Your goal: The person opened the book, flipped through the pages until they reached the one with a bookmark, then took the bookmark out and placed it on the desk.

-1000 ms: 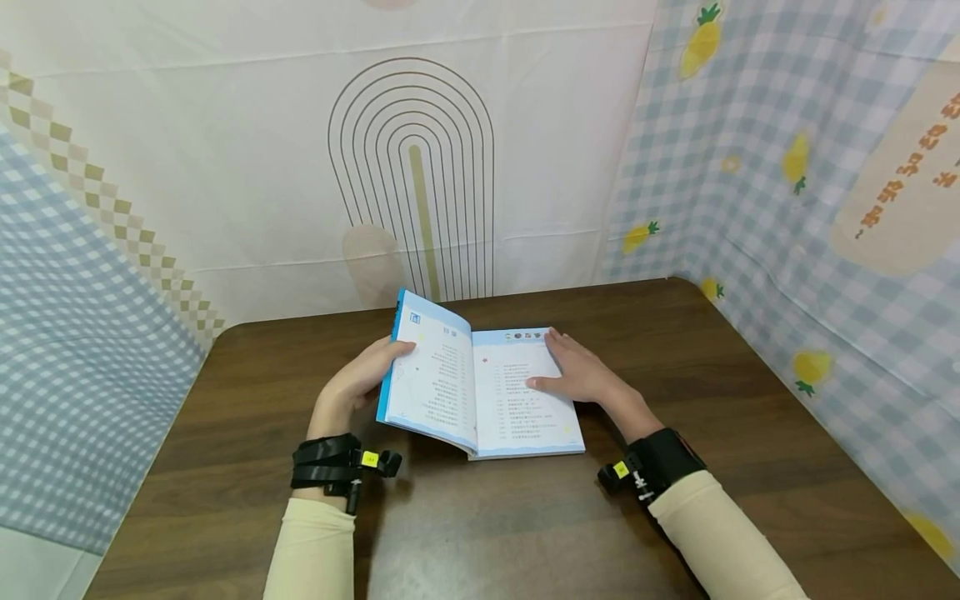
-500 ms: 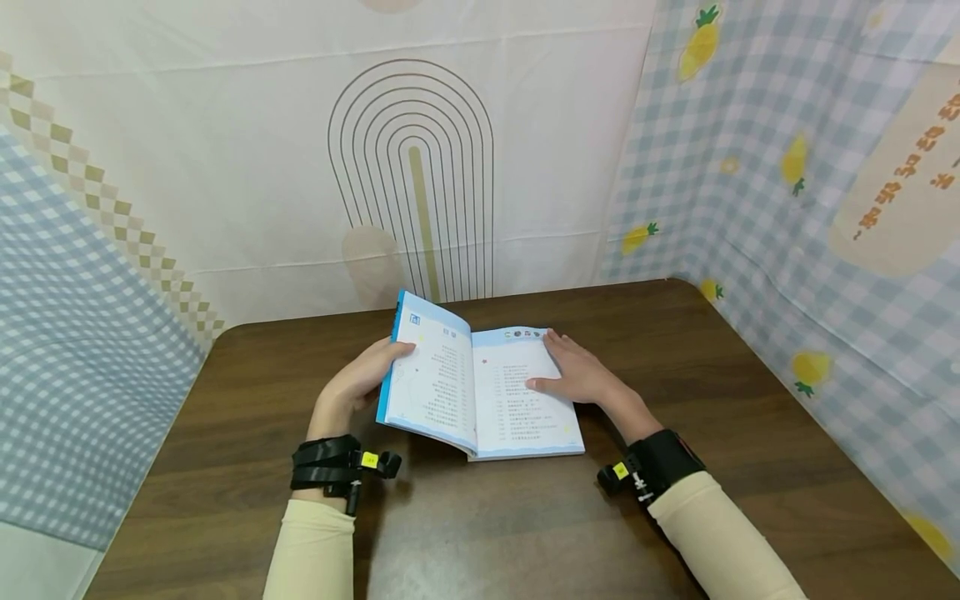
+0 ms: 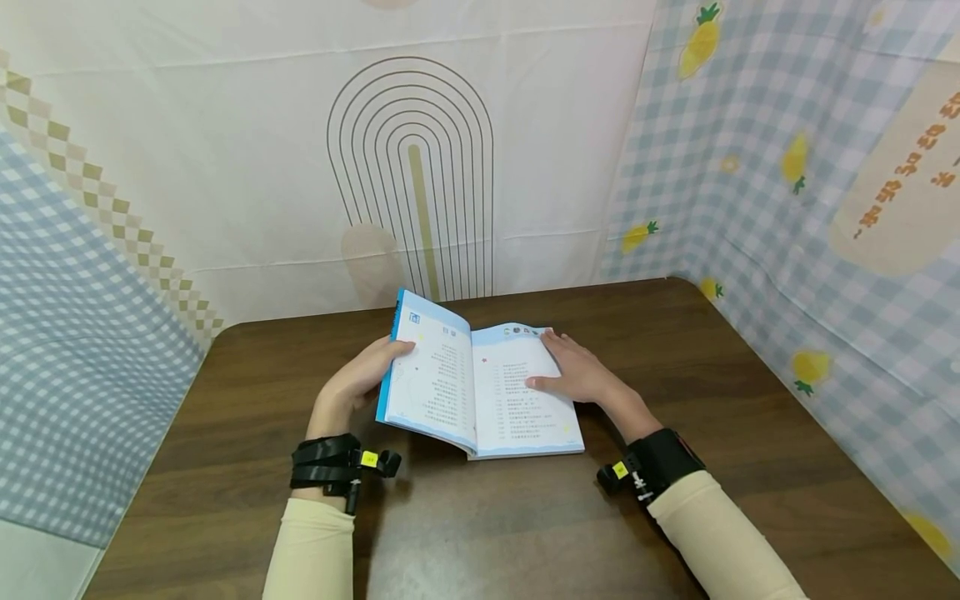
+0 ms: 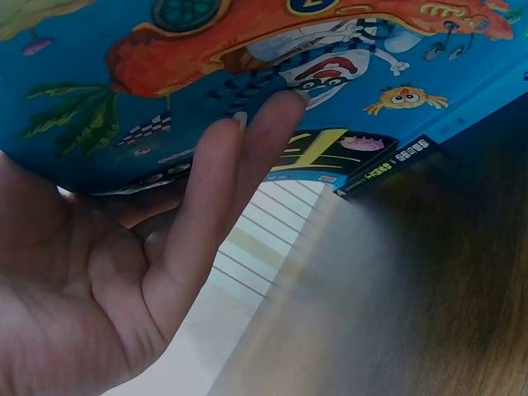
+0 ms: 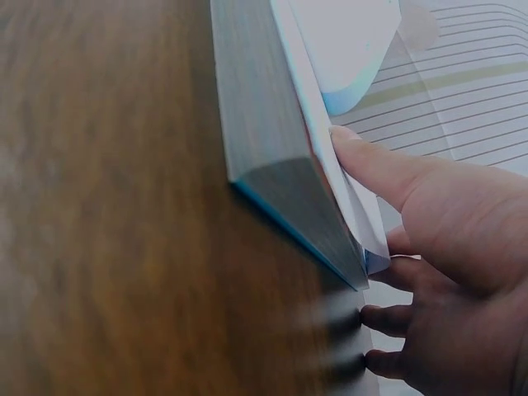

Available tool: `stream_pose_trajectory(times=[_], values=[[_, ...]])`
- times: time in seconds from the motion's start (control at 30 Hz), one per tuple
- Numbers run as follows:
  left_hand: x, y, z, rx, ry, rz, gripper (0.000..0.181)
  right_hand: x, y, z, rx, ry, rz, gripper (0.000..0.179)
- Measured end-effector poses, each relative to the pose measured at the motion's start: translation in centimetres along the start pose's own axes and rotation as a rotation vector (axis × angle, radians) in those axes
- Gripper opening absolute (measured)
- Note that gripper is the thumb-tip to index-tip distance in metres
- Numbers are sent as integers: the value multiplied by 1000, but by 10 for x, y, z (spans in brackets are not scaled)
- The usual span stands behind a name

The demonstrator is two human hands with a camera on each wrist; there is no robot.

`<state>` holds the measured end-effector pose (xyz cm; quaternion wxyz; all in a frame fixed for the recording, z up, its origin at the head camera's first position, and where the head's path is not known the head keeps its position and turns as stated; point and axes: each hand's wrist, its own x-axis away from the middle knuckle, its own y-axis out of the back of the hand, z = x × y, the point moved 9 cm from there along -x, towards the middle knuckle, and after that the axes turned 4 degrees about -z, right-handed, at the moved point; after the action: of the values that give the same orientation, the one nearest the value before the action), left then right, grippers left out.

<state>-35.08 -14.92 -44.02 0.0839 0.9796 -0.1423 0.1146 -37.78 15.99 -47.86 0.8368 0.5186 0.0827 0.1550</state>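
A thick book with a blue cover lies open on the table, its printed pages facing up. My left hand holds the raised left side, thumb on the page and fingers behind. From below, the left wrist view shows those fingers against the illustrated cover. At the right side, my right hand has its thumb over the page and its fingers at the outer edge. One page bows up from the page block between that thumb and the fingers in the right wrist view.
The brown wooden table reaches back to a white hanging cloth with an arch pattern. Checked cloth with yellow pineapples hangs at the right, more checked cloth at the left. Strapped cameras sit on both wrists.
The top edge of the right-hand page has bowed upward near my right fingers. My left hand and the raised cover have stayed in place.
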Motion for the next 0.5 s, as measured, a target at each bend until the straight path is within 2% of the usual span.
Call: stream_pose_trajectory(times=[0.5], values=[[1,0,0,-6,6,-7,52,0,1,0,-29,-14,-14,101]])
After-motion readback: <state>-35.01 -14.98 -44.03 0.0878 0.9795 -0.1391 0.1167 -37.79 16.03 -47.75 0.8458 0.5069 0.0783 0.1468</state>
